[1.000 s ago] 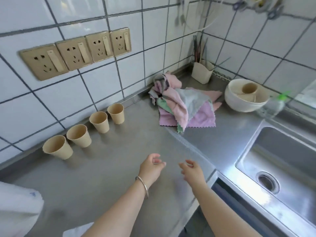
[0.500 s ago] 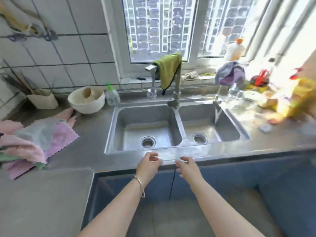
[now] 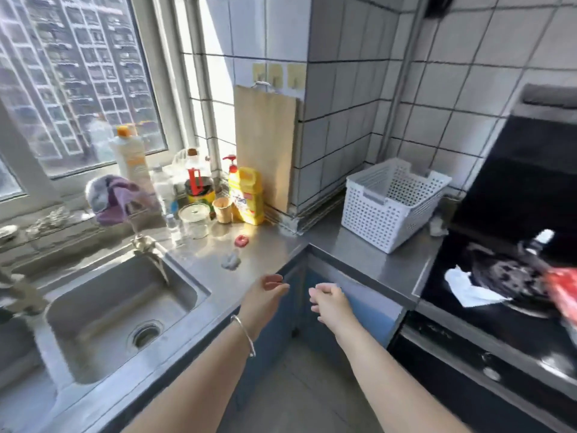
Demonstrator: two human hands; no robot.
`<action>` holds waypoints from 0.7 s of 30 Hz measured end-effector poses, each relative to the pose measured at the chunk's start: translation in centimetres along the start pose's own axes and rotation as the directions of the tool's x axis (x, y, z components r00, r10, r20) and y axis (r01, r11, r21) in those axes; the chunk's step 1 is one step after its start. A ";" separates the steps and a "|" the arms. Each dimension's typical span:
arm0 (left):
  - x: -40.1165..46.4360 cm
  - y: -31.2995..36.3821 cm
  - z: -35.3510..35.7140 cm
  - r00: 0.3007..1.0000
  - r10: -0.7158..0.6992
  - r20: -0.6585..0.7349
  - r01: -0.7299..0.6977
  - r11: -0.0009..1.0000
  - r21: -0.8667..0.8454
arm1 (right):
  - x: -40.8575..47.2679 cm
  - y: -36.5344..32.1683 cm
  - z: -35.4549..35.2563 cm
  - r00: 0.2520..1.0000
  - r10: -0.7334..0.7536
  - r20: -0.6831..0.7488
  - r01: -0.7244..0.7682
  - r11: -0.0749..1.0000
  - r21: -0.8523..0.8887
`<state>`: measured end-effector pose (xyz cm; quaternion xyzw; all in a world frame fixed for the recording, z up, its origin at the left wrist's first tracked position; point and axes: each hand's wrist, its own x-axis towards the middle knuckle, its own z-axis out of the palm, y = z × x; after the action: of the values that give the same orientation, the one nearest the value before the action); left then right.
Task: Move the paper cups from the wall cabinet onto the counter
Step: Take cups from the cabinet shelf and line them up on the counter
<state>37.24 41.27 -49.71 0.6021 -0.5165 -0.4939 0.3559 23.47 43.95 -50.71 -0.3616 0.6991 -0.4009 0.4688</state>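
My left hand [image 3: 265,295] and right hand [image 3: 331,303] hang side by side out front, over the bench [image 3: 274,254] corner, fingers loosely curled. Each grip is half-open w/ nothing in it, no cup, no handle.

Big change: a sec ago I was looking at four paper cups lined up along the tiled wall on the far stretch of bench. Half a sec ago the view swept across the double sink. Now I've turned further right: sink [image 3: 118,304] at my left, window sill clutter behind it, stove [image 3: 505,276] at my right. Hands kept the same empty pose the whole sweep, so it's my head and body turning, not a reach.

Where are the cups? The row of four is out of view now, behind me to the left. Only one paper cup [image 3: 223,209] shows here, standing upright among the bottles, just beside the yellow bottle [image 3: 246,195]; can't say if it's part of the job. No wall cabinet in sight either, just tile, a cutting board [image 3: 265,145] hung on a hook, and a white basket [image 3: 390,204] on the bench near the stove.

My read: four are down already, I'm empty-handed, prob turning back toward the cabinet for more, or done. Can't tell which from here.
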 end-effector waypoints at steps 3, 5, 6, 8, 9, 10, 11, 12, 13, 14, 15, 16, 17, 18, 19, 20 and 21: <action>3.3 3.8 4.3 0.994 0.054 0.092 -0.057 0.998 0.030 | 3.2 -1.8 -3.8 0.992 0.000 -0.125 0.005 0.999 0.036; 5.7 6.0 6.6 0.988 0.089 0.126 -0.094 0.995 0.032 | 5.4 -3.1 -5.7 0.982 0.002 -0.189 0.005 0.999 0.038; 6.9 7.1 7.6 0.984 0.095 0.150 -0.098 0.995 0.015 | 6.7 -3.8 -6.6 0.977 -0.002 -0.214 0.010 0.999 0.035; 9.5 9.4 9.2 0.970 0.108 0.219 -0.103 0.994 -0.033 | 9.2 -5.8 -8.1 0.964 -0.029 -0.264 0.037 0.999 0.025; 11.1 10.7 9.9 0.961 0.125 0.247 -0.118 0.992 -0.044 | 10.4 -7.0 -8.8 0.957 -0.054 -0.286 0.060 0.998 0.015; 12.6 12.1 10.4 0.953 0.144 0.268 -0.134 0.989 -0.056 | 11.8 -8.3 -9.4 0.947 -0.077 -0.312 0.083 0.997 0.006; 14.3 13.5 10.8 0.944 0.166 0.284 -0.150 0.986 -0.077 | 12.9 -9.7 -10.0 0.934 -0.090 -0.346 0.097 0.995 0.002; 15.7 15.1 11.1 0.935 0.186 0.302 -0.163 0.982 -0.099 | 13.9 -11.1 -10.5 0.921 -0.095 -0.377 0.105 0.994 0.008; 17.0 16.7 11.3 0.924 0.203 0.323 -0.173 0.978 -0.119 | 14.8 -12.6 -10.9 0.911 -0.095 -0.402 0.113 0.993 0.020; 18.3 18.2 11.6 0.913 0.220 0.344 -0.185 0.974 -0.132 | 15.7 -13.9 -11.3 0.900 -0.102 -0.424 0.128 0.991 0.033; 19.6 19.8 11.9 0.901 0.239 0.361 -0.202 0.970 -0.138 | 16.2 -15.5 -11.8 0.891 -0.116 -0.438 0.146 0.989 0.036; 20.6 21.4 12.3 0.889 0.262 0.375 -0.224 0.964 -0.142 | 17.1 -16.8 -12.3 0.885 -0.133 -0.447 0.165 0.986 0.032; 21.6 23.0 12.6 0.878 0.284 0.385 -0.245 0.958 -0.149 | 17.8 -18.1 -12.9 0.877 -0.148 -0.457 0.179 0.984 0.024; 22.6 24.5 13.0 0.867 0.307 0.392 -0.264 0.951 -0.161 | 18.3 -19.5 -13.4 0.868 -0.167 -0.469 0.195 0.981 0.012; 23.4 25.9 13.4 0.858 0.329 0.395 -0.283 0.944 -0.172 | 18.8 -20.9 -14.0 0.856 -0.187 -0.482 0.212 0.977 -0.002; 24.1 27.2 13.8 0.849 0.346 0.399 -0.302 0.938 -0.172 | 19.4 -22.2 -14.7 0.841 -0.213 -0.497 0.235 0.972 -0.020; 24.8 28.5 14.2 0.840 0.359 0.407 -0.314 0.933 -0.177 | 19.8 -23.6 -15.3 0.827 -0.237 -0.510 0.255 0.966 -0.035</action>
<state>15.34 12.18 -32.26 0.3581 -0.6540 -0.5707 0.3441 6.12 20.04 -33.05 -0.3213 0.7386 -0.5511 0.2178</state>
